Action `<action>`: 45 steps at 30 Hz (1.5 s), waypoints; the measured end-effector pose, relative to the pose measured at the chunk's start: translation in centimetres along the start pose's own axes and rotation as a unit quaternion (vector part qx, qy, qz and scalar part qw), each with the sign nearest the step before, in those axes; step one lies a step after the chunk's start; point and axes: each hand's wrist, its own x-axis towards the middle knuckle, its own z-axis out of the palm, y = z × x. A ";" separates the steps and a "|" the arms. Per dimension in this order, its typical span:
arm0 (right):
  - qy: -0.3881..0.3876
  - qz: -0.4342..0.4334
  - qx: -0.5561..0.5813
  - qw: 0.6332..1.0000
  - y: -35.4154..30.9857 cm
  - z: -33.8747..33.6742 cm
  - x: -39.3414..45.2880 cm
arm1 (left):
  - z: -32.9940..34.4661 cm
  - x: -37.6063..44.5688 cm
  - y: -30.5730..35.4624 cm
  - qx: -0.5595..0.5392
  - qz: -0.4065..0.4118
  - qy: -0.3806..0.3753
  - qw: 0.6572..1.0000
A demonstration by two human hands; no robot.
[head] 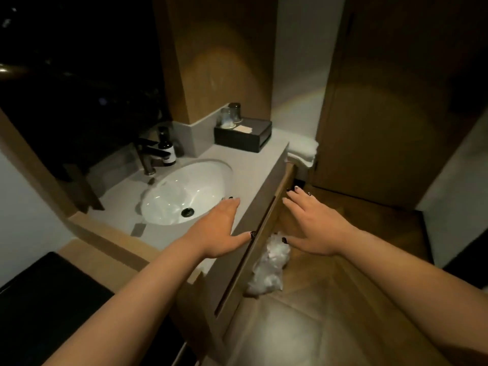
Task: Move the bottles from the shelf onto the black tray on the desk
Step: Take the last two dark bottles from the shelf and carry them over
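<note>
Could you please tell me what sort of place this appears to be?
Probably a hotel bathroom: an oval white basin set in a grey vanity counter, a dark tap, and folded white towels.

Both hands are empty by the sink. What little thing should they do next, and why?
Probably reach the left hand toward the dark bottle behind the tap. Both hands are open and hold nothing; the right hand hovers past the counter edge, over the floor. That bottle is the only one clearly visible, and the black tray sits on the counter nearby.
</note>
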 end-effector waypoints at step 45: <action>-0.022 0.115 0.185 0.976 66.0 1.0 40.0 | 9.0 77.2 13.7 -0.152 -0.125 -0.034 0.980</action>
